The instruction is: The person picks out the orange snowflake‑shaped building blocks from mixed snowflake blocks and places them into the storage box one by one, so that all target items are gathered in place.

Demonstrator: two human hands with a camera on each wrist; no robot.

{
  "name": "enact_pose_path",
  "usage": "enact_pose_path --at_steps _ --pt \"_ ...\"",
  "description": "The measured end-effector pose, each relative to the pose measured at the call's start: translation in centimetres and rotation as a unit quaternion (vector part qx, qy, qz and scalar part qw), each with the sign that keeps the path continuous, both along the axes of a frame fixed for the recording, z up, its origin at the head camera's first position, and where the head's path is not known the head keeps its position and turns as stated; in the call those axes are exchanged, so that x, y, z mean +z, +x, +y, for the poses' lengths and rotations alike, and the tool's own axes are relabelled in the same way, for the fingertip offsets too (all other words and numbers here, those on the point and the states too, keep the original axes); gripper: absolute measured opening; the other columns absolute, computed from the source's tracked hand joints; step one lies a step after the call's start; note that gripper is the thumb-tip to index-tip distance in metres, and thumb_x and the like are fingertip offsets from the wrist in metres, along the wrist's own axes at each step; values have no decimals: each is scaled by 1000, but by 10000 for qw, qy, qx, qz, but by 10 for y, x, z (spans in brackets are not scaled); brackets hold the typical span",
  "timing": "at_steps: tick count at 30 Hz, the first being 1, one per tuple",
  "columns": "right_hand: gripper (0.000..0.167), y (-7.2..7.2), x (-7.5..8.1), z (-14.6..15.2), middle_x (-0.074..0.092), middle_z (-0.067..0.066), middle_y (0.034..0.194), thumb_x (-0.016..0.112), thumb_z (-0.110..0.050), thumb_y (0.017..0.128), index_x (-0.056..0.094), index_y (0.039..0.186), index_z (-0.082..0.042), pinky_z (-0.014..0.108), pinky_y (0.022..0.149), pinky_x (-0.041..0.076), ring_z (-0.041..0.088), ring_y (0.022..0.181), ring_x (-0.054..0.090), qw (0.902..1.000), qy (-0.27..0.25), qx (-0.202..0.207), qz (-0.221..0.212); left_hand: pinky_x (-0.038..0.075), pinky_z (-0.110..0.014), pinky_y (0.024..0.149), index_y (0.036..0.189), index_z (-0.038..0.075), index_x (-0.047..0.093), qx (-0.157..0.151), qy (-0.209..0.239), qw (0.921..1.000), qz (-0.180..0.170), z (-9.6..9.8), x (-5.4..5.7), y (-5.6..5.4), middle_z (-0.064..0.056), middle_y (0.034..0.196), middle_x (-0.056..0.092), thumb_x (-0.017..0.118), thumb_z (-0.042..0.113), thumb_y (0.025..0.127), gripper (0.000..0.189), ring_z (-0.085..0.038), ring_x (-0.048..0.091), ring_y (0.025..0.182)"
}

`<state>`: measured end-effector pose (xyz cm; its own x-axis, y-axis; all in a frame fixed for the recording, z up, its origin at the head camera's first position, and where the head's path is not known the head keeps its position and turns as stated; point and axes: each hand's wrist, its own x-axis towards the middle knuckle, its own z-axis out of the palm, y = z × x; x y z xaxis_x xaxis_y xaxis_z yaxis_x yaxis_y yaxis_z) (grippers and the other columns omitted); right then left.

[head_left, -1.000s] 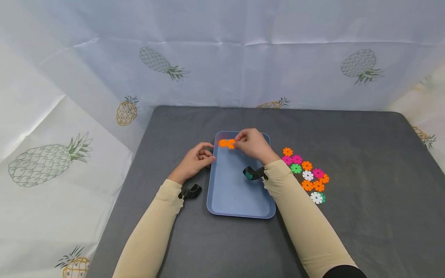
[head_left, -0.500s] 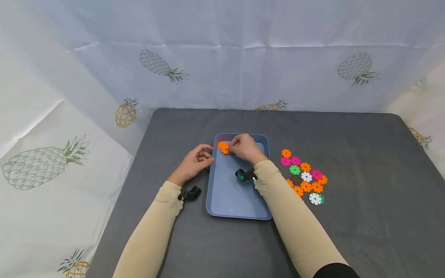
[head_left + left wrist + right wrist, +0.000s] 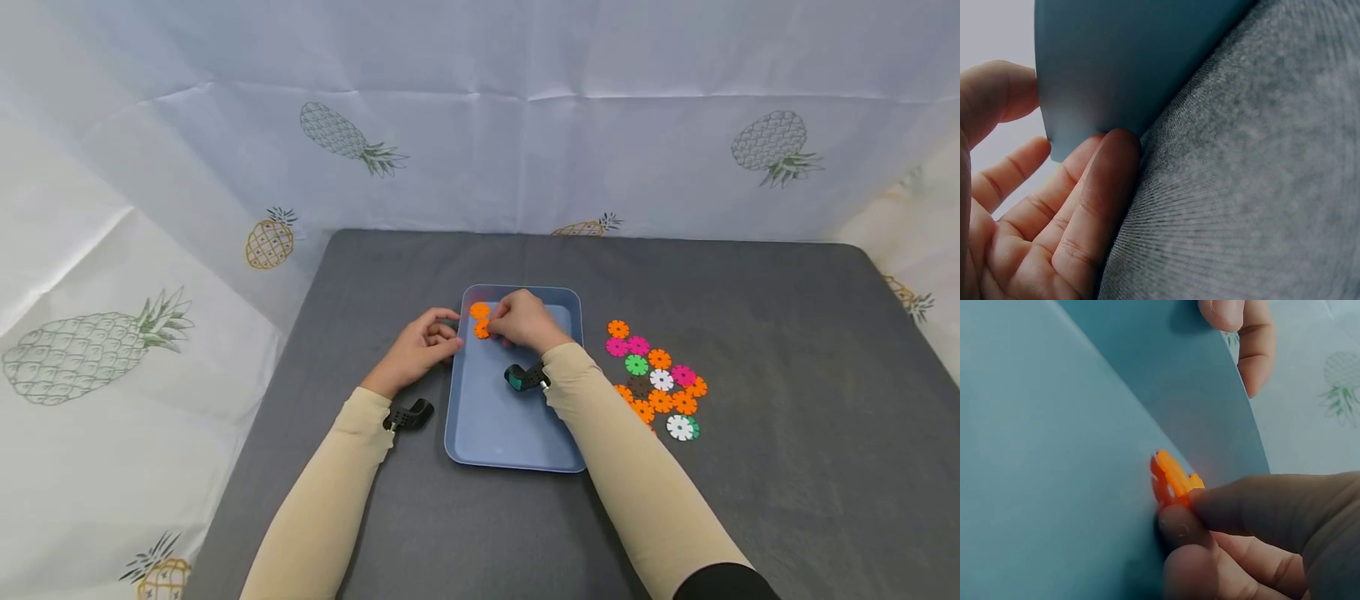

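Right wrist view: orange disc (image 3: 1174, 472) juts from between the right fingers (image 3: 1235, 505).

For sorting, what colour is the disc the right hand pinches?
The disc is orange, clearest in the right wrist view.

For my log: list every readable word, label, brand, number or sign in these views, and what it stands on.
None: I can read no text in any view.
Blue tray: no lettering visible.
Coloured discs: none visible; too small to rule out fine marks.
Black wrist device on the left wrist: too small to tell.
Backdrop cloth: pineapple drawings, no words visible.
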<state>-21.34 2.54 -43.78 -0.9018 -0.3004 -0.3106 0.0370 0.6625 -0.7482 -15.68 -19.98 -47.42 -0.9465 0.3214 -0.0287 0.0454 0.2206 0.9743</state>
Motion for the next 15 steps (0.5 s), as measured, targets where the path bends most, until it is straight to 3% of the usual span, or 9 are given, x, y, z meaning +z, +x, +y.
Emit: enact_pose_path --at_steps 15 --pt "16 1 -3 -6 70 3 75 78 -21 94 75 83 -9 30 59 50 17 60 64 9998 207 18 63 57 -28 76 141 -2 52 -33 -61 10000 -2 -2 1 1 -13 103 69 67 7 102 43 -17 66 80"
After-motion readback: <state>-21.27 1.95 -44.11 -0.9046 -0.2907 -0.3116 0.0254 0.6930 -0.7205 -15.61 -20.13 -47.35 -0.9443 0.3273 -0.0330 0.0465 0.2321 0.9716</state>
